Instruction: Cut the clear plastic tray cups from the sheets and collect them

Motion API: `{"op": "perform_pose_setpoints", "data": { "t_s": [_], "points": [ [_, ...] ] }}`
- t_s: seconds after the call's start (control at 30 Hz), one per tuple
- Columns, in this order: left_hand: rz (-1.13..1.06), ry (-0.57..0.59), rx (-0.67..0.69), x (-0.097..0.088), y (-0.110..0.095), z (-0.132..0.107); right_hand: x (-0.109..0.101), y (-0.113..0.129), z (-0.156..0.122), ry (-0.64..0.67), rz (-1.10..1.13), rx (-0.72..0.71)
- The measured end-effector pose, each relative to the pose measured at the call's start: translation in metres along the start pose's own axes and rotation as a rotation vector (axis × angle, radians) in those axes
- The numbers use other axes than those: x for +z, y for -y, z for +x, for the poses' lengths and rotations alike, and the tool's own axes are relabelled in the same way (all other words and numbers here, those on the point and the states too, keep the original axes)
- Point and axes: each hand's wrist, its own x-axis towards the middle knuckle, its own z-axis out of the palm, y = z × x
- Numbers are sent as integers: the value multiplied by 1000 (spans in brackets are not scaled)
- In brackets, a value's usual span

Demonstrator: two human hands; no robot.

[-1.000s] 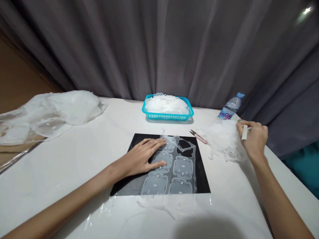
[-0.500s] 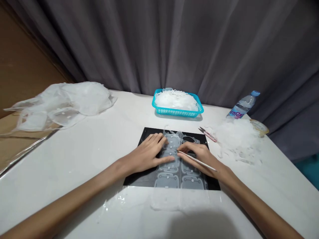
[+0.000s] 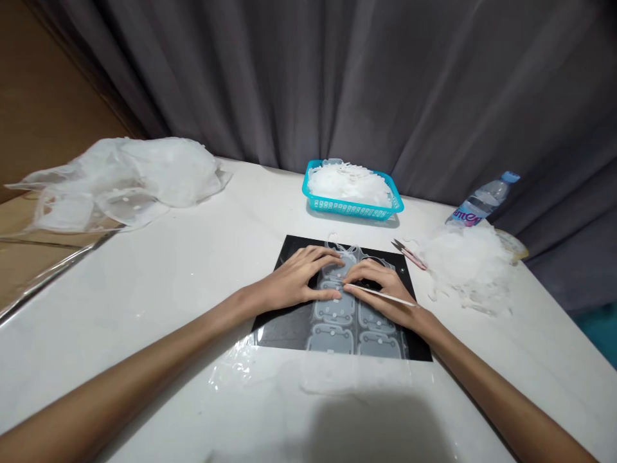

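A translucent sheet of moulded rounded panels (image 3: 332,339) lies over a black mat (image 3: 284,331), its near end reaching past the mat onto the white table. My left hand (image 3: 306,276) rests on the sheet's left side with its fingers spread. In my right hand (image 3: 383,289) is a thin white stick-like tool (image 3: 385,296), pinched like a pen. The tool's tip meets the sheet between two panels of the left row, close to my left fingers; the tip itself is too small to make out.
Behind the mat stands a turquoise basket (image 3: 354,209) heaped with white pieces. Thread snips (image 3: 409,254) lie right of the mat, beside a pile of clear scraps (image 3: 475,263), a water bottle (image 3: 484,200) and a tape roll (image 3: 513,245). Clear plastic bags (image 3: 164,170) sit at the far left.
The view has shifted slightly, so the table items appear a little higher and further right. My left fingers lie further across the upper panel, nearer my right hand, which keeps its hold on the tool.
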Motion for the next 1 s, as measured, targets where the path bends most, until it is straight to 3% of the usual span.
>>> {"op": "perform_pose_setpoints", "data": {
  "t_s": [0.3,0.8,1.0],
  "points": [
    [-19,-21,9,1,1,0,4,-6,-1,-8,-64,-58],
    [-9,-3,51,4,2,-2,3,-1,-7,19,-358,-201],
    [-12,5,18,4,5,-1,14,0,-2,58,-473,-233]
  ]
}}
